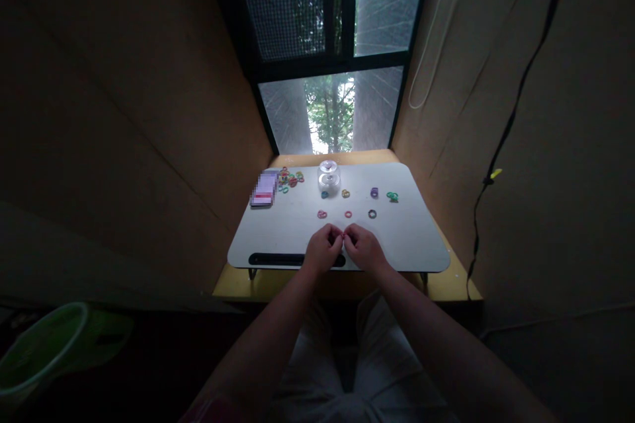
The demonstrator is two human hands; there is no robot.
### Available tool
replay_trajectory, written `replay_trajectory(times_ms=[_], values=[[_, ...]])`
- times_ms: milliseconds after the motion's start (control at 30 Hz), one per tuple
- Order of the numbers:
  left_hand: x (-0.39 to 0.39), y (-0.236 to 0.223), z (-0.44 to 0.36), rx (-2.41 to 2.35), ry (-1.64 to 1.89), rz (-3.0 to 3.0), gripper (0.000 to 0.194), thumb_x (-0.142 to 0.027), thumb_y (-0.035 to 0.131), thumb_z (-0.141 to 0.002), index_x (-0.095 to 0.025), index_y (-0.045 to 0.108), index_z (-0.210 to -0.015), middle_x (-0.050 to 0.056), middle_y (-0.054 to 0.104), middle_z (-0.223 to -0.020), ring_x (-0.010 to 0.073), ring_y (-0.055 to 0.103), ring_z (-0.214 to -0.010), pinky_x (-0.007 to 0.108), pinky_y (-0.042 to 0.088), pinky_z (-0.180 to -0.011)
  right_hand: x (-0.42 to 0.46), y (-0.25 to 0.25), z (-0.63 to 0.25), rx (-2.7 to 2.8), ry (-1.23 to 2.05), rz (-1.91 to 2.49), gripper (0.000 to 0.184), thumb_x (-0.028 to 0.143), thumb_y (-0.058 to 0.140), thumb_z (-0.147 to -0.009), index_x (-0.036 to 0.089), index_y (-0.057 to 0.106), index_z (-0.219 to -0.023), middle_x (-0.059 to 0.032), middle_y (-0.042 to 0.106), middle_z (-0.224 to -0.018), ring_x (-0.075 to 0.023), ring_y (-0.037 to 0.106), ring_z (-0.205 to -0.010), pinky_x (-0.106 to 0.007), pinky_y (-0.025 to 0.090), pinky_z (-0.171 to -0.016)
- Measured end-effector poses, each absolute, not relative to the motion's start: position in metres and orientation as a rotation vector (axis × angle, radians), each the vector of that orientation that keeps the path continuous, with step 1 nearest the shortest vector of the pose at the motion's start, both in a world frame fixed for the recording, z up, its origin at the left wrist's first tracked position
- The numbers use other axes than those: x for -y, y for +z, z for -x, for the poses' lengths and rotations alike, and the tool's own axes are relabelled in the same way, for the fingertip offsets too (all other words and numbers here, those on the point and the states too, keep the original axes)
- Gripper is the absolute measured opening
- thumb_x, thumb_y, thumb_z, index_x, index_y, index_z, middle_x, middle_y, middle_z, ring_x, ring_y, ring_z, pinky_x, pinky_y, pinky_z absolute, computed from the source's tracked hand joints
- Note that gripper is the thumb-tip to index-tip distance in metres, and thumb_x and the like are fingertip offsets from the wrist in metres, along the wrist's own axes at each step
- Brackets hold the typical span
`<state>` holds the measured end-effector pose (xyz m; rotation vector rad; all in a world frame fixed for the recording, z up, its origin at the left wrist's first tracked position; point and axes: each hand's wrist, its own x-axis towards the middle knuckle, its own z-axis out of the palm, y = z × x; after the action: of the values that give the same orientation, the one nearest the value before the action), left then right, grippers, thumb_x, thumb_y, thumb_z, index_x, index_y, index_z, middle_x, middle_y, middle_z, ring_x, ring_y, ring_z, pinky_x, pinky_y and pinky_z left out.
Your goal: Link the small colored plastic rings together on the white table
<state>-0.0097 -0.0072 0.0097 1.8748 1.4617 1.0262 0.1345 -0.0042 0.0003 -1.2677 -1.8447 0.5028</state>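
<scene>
Near the front edge of the white lap table, my left hand (pixel 325 249) and my right hand (pixel 364 248) meet fingertip to fingertip, both closed in a pinch. A sliver of a small red band (pixel 343 235) shows between them; most of it is hidden by the fingers. Just beyond my hands lie a pink hair tie (pixel 322 214), a light red hair tie (pixel 348 214) and a dark grey hair tie (pixel 372 214). Farther back are blue (pixel 325 194), yellow (pixel 346 193), purple (pixel 374 192) and green (pixel 392 196) ones.
A clear round jar (pixel 329 178) stands at the back of the table (pixel 411 238). At the back left, a mixed heap of coloured hair ties (pixel 290 178) lies beside a phone (pixel 264 188). A black slot (pixel 275 259) runs along the front edge. A green bin (pixel 64 344) is at lower left.
</scene>
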Motion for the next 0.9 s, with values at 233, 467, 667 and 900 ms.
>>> replay_trajectory(times_ms=[233,467,667,900], values=[[0.0065,0.0076,0.0105,-1.460,1.044,-1.875,0.012,-0.030,0.053,-0.081,-0.019,0.058,-0.081,-0.003,0.058,-0.066,0.0098,0.050,-0.058,0.023,0.037,-0.058,0.0052,0.0011,-0.1340,1.855,0.487,1.287,0.011,0.021,0.046,-0.082,0.020,0.055,-0.076,-0.0005,0.059,-0.069,-0.0139,0.051,-0.064,-0.024,0.036,-0.060],[0.0065,0.0079,0.0111,-1.427,1.061,-1.880,0.013,-0.031,0.053,-0.082,-0.019,0.059,-0.083,-0.003,0.059,-0.068,0.0099,0.051,-0.060,0.023,0.038,-0.059,0.0054,0.0006,-0.1333,1.859,0.469,1.309,0.010,0.021,0.046,-0.082,0.019,0.055,-0.076,0.0000,0.058,-0.068,-0.0132,0.051,-0.063,-0.023,0.035,-0.060],[0.0066,0.0074,0.0113,-1.430,1.058,-1.872,0.014,-0.031,0.053,-0.082,-0.018,0.059,-0.083,-0.003,0.057,-0.066,0.0096,0.049,-0.058,0.022,0.036,-0.057,0.0048,0.0004,-0.1337,1.863,0.492,1.307,0.011,0.022,0.047,-0.083,0.020,0.056,-0.078,0.0000,0.059,-0.069,-0.0135,0.051,-0.063,-0.023,0.036,-0.059],[0.0069,0.0075,0.0116,-1.424,1.058,-1.867,0.015,-0.032,0.053,-0.082,-0.019,0.059,-0.083,-0.003,0.057,-0.066,0.0097,0.049,-0.058,0.022,0.037,-0.057,0.0045,-0.0001,-0.1339,1.857,0.484,1.292,0.010,0.021,0.047,-0.083,0.020,0.055,-0.077,-0.0001,0.059,-0.069,-0.0138,0.052,-0.064,-0.023,0.037,-0.061]])
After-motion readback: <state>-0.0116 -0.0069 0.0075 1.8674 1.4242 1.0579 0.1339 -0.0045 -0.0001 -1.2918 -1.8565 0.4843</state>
